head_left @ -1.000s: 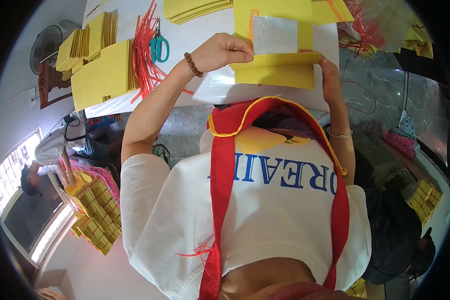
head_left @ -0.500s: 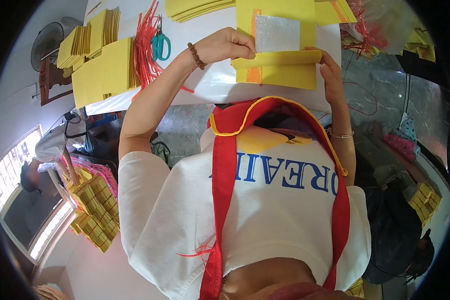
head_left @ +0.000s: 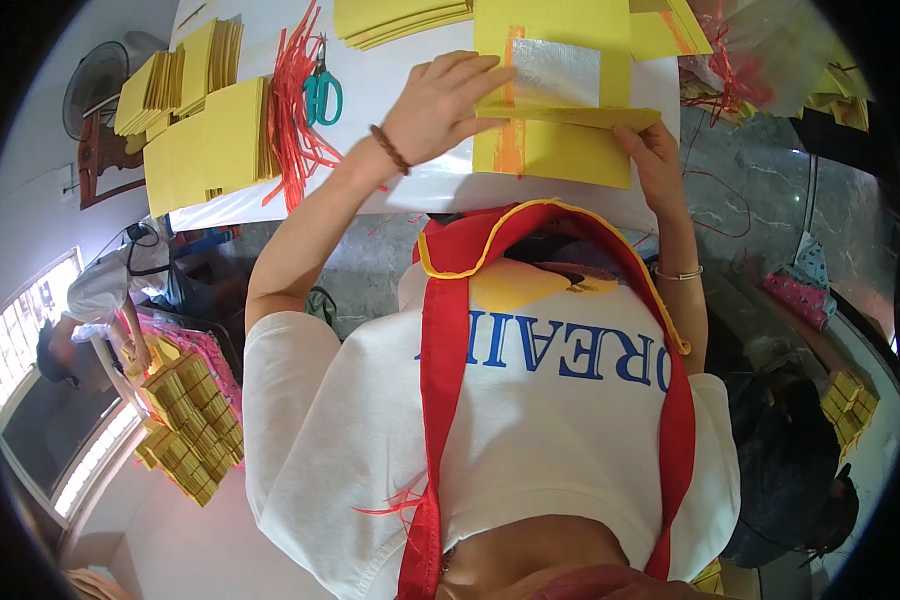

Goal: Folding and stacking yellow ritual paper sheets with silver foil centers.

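On the table's near edge lies a yellow paper sheet [head_left: 570, 155] bearing a silver patch [head_left: 558, 72] and an orange strip down its left side. A crosswise fold of the sheet is raised in its middle, just below the patch. My left hand [head_left: 450, 105] is open at the sheet's left side, fingers stretched over the orange strip and thumb by the fold's left end. At the fold's right end, my right hand [head_left: 652, 158] is closed on the paper, with the thumb in front and some fingers hidden behind it.
Left of the sheet lie teal-handled scissors [head_left: 321, 95], red plastic strings [head_left: 295, 110] and stacks of yellow paper [head_left: 235, 130]. More yellow sheets [head_left: 400, 18] lie at the back. A person [head_left: 120, 285] bends over yellow bundles [head_left: 190, 420] at far left; another in dark clothes [head_left: 785, 470] is at right.
My left hand has let go of the fold's left end, and its fingers have spread out. My right hand has taken the fold's right end. The folded flap now stands up more narrowly.
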`<state>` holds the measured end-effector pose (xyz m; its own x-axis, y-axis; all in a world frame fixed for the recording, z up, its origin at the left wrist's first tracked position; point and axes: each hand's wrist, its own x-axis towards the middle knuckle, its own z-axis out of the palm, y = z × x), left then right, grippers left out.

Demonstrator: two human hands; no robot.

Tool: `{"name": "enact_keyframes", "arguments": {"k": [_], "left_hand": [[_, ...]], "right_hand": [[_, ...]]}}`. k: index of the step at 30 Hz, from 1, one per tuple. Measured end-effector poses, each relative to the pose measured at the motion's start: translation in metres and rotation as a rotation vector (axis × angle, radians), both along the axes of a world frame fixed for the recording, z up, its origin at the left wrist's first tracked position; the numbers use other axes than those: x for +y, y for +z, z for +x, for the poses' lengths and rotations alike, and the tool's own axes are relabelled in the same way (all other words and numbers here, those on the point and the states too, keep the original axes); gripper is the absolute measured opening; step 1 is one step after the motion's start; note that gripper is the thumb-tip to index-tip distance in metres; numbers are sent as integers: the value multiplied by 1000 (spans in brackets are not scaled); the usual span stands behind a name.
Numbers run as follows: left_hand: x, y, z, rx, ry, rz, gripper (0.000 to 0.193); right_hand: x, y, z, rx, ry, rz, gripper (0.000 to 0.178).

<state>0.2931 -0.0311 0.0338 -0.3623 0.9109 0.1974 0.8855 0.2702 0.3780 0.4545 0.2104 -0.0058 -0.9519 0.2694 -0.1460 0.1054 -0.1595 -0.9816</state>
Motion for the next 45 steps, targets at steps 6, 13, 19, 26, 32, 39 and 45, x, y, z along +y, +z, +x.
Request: {"name": "enact_keyframes", "arguments": {"k": [6,13,19,26,32,39,45], "left_hand": [[1,-3,10,311,54,27,57],[-11,18,39,319,-15,58,50],[-13,12,52,113,-6,91,36],[-2,14,33,-174,117,67,23],[11,1,24,-701,354,131,24],[18,-15,21,-926,498,152,26],[25,-15,13,-1150,527,205,22]], "right_hand": [[6,8,-2,243,21,330,32],[-4,34,12,364,69,1022,36],[-4,29,21,296,259,982,29],[-4,31,14,148,155,770,20],[-13,42,-3,-174,56,281,30],[-15,38,-13,-23,-100,216,47],[-10,27,-20,-89,-121,346,48]]}}
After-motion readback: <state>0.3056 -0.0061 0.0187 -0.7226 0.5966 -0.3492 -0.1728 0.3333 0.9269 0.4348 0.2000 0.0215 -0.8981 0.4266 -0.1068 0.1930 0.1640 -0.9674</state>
